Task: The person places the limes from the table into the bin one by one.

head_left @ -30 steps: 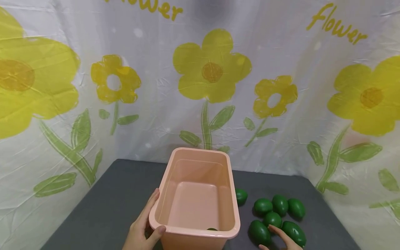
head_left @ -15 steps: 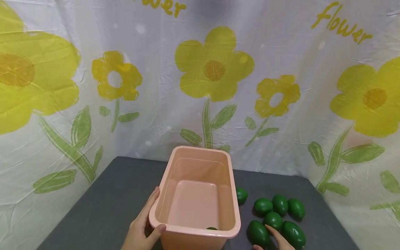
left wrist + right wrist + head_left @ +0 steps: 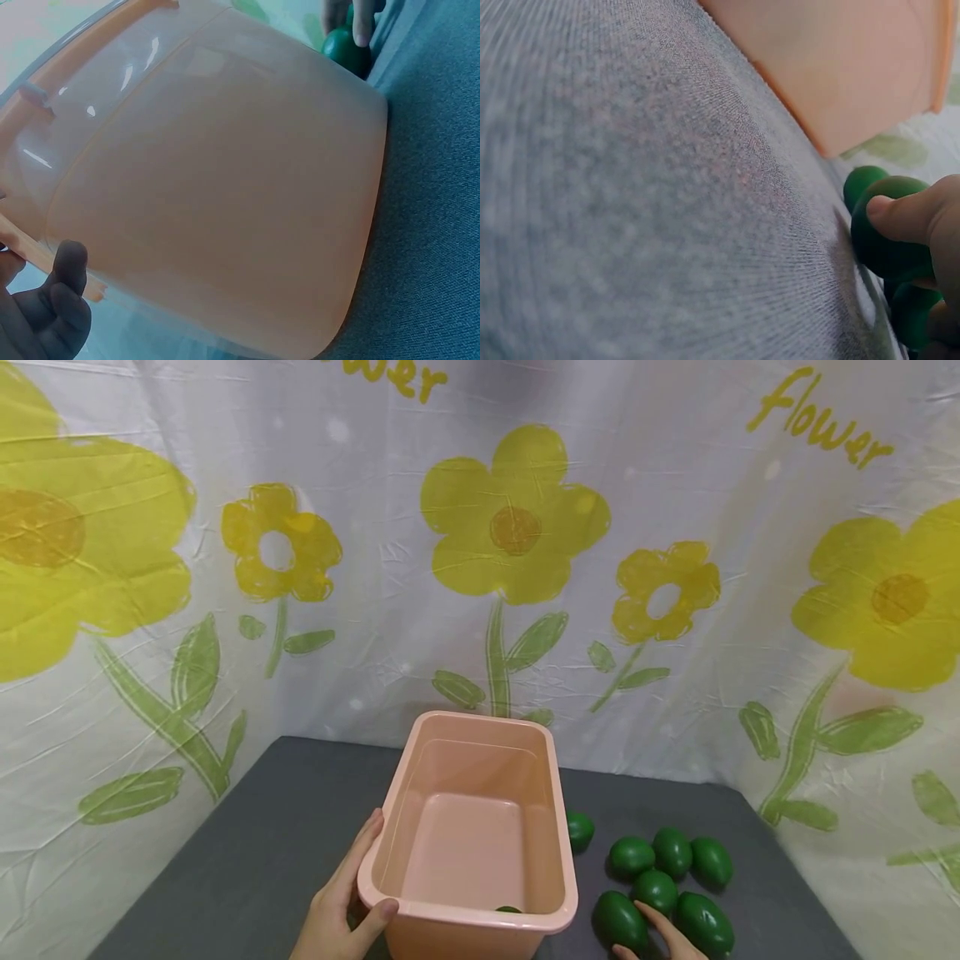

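Observation:
A pink plastic bin (image 3: 468, 917) stands in the middle, in the head view. My left hand (image 3: 337, 897) grips its near left corner, thumb over the front rim and fingers along the left side. Right of the bin, my right hand (image 3: 670, 939) holds a dark green oval fruit (image 3: 620, 920) between thumb and fingers. The right wrist view shows the thumb (image 3: 900, 214) pressed on this smooth fruit, low over the cloth. Most of the right hand is cut off by the head view's lower edge. A sliver of green fruit (image 3: 509, 909) shows inside the bin behind the front rim.
Several more green fruits (image 3: 655, 890) lie clustered by the right hand. Another fruit (image 3: 578, 832) lies against the bin's right side, partly hidden. Dark grey cloth (image 3: 247, 860) covers the table, and a flower-printed curtain (image 3: 360, 668) encloses the back and sides.
My right hand has moved slightly left onto the near left fruit of the cluster, which has shifted a little left. The left hand and bin stay in place.

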`<control>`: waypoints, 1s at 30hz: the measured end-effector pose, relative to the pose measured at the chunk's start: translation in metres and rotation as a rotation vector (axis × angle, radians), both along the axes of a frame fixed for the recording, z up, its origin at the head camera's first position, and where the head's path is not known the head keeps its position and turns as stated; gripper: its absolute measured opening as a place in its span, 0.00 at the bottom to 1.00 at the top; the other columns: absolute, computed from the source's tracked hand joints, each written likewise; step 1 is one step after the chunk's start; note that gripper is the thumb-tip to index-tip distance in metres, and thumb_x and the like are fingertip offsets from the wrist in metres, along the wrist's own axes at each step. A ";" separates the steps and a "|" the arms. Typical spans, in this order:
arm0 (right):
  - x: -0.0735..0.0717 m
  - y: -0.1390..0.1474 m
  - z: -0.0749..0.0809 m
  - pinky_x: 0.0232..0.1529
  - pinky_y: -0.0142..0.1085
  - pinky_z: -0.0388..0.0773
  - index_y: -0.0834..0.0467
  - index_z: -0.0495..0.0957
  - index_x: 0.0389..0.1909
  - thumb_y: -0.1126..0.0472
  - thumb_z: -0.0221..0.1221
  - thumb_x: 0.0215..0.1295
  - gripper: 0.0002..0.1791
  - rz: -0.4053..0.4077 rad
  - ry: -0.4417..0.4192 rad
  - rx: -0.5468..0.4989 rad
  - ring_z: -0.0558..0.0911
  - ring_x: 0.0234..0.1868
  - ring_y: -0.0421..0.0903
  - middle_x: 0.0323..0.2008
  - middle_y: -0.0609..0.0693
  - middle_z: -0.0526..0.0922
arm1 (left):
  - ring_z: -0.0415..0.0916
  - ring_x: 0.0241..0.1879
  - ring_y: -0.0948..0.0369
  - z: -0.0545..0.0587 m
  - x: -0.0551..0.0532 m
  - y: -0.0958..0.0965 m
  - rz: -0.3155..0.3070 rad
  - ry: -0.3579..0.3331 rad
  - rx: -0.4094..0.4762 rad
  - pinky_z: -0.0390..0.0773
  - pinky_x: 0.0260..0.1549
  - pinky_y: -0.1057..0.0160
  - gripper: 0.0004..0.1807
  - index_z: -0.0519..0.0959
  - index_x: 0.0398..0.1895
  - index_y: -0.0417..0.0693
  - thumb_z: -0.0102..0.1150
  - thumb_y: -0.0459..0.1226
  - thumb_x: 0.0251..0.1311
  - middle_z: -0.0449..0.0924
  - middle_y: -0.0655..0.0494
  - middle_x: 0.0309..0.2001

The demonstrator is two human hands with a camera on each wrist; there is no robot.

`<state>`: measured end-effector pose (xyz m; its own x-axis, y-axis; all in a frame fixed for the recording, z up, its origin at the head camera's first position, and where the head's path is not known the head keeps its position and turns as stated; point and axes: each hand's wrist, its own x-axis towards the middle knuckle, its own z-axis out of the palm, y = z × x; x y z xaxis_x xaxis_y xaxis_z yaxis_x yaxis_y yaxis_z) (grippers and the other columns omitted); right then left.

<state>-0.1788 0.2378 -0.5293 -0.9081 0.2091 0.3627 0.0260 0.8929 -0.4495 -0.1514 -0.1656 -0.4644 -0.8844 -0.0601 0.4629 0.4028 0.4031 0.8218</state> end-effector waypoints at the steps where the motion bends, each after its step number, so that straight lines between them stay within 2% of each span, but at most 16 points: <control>1: 0.000 0.000 0.000 0.29 0.41 0.82 0.60 0.84 0.59 0.44 0.81 0.50 0.38 -0.001 -0.004 0.000 0.84 0.28 0.45 0.43 0.66 0.89 | 0.57 0.72 0.81 0.000 0.000 0.000 0.002 -0.001 -0.002 0.85 0.51 0.67 0.47 0.59 0.85 0.66 0.70 0.35 0.66 0.56 0.67 0.84; 3: 0.000 0.001 -0.001 0.28 0.41 0.81 0.60 0.84 0.59 0.44 0.81 0.50 0.38 -0.002 -0.011 -0.003 0.83 0.28 0.45 0.43 0.66 0.89 | 0.59 0.73 0.75 0.001 0.000 0.000 0.004 -0.011 -0.003 0.85 0.51 0.66 0.47 0.59 0.85 0.66 0.70 0.35 0.67 0.56 0.67 0.84; 5: 0.000 0.000 -0.001 0.28 0.40 0.80 0.59 0.85 0.59 0.45 0.81 0.50 0.37 -0.006 0.001 -0.004 0.83 0.27 0.45 0.43 0.65 0.89 | 0.61 0.75 0.65 0.002 0.001 0.000 0.009 -0.024 -0.004 0.85 0.51 0.65 0.47 0.59 0.85 0.67 0.70 0.36 0.67 0.56 0.65 0.84; 9: 0.001 -0.001 -0.002 0.26 0.37 0.79 0.57 0.86 0.56 0.48 0.83 0.48 0.35 -0.007 0.086 0.002 0.81 0.25 0.42 0.41 0.63 0.90 | 0.62 0.75 0.45 0.005 0.001 0.001 0.016 -0.048 0.001 0.86 0.53 0.60 0.46 0.59 0.85 0.68 0.70 0.37 0.67 0.56 0.58 0.84; 12: 0.002 -0.002 -0.003 0.22 0.35 0.74 0.57 0.86 0.56 0.51 0.83 0.46 0.34 -0.003 0.145 0.004 0.76 0.21 0.38 0.37 0.61 0.90 | 0.61 0.75 0.41 0.007 0.002 0.001 0.016 -0.053 0.001 0.86 0.53 0.58 0.46 0.59 0.85 0.68 0.70 0.37 0.67 0.57 0.50 0.84; 16: 0.003 -0.005 0.001 0.17 0.33 0.68 0.58 0.85 0.57 0.53 0.83 0.48 0.34 -0.018 0.134 -0.046 0.70 0.14 0.37 0.26 0.55 0.85 | 0.62 0.76 0.47 0.007 0.002 0.001 0.025 -0.053 -0.011 0.84 0.54 0.64 0.46 0.59 0.85 0.68 0.70 0.38 0.67 0.58 0.47 0.84; 19: 0.004 -0.008 0.005 0.17 0.32 0.70 0.57 0.84 0.60 0.54 0.82 0.51 0.34 -0.045 0.071 -0.111 0.72 0.13 0.39 0.17 0.48 0.77 | 0.60 0.76 0.63 0.006 0.002 0.000 0.031 -0.049 -0.017 0.82 0.55 0.66 0.46 0.59 0.85 0.68 0.70 0.38 0.67 0.58 0.53 0.84; 22: 0.004 -0.009 0.009 0.19 0.32 0.75 0.55 0.83 0.61 0.54 0.81 0.53 0.33 -0.064 0.041 -0.185 0.77 0.16 0.40 0.17 0.46 0.78 | 0.56 0.74 0.76 0.005 0.002 0.000 0.030 -0.038 -0.021 0.81 0.57 0.66 0.46 0.59 0.85 0.68 0.70 0.37 0.67 0.57 0.60 0.84; 25: 0.005 -0.009 0.013 0.19 0.32 0.76 0.54 0.84 0.60 0.54 0.81 0.54 0.32 -0.080 0.062 -0.269 0.77 0.17 0.38 0.23 0.51 0.86 | 0.54 0.72 0.82 0.004 0.001 0.000 0.028 -0.030 -0.023 0.80 0.58 0.66 0.47 0.59 0.85 0.68 0.70 0.37 0.67 0.56 0.65 0.84; 28: 0.004 -0.009 0.017 0.20 0.32 0.77 0.56 0.85 0.60 0.54 0.80 0.56 0.30 -0.083 0.074 -0.388 0.78 0.22 0.30 0.37 0.60 0.91 | 0.54 0.73 0.82 0.003 0.000 -0.001 0.022 -0.022 -0.024 0.79 0.58 0.67 0.47 0.59 0.85 0.68 0.70 0.37 0.67 0.55 0.66 0.84; 30: 0.003 -0.009 0.019 0.19 0.33 0.78 0.58 0.86 0.60 0.55 0.81 0.56 0.30 -0.086 0.073 -0.495 0.80 0.23 0.31 0.44 0.57 0.92 | 0.55 0.73 0.82 0.002 0.000 -0.001 0.010 -0.014 -0.015 0.80 0.57 0.67 0.47 0.59 0.85 0.67 0.70 0.36 0.66 0.55 0.65 0.84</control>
<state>-0.1760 0.2288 -0.5106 -0.8560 0.4451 0.2632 0.0430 0.5685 -0.8215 -0.1515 -0.1662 -0.4629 -0.8900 -0.0620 0.4517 0.3874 0.4195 0.8209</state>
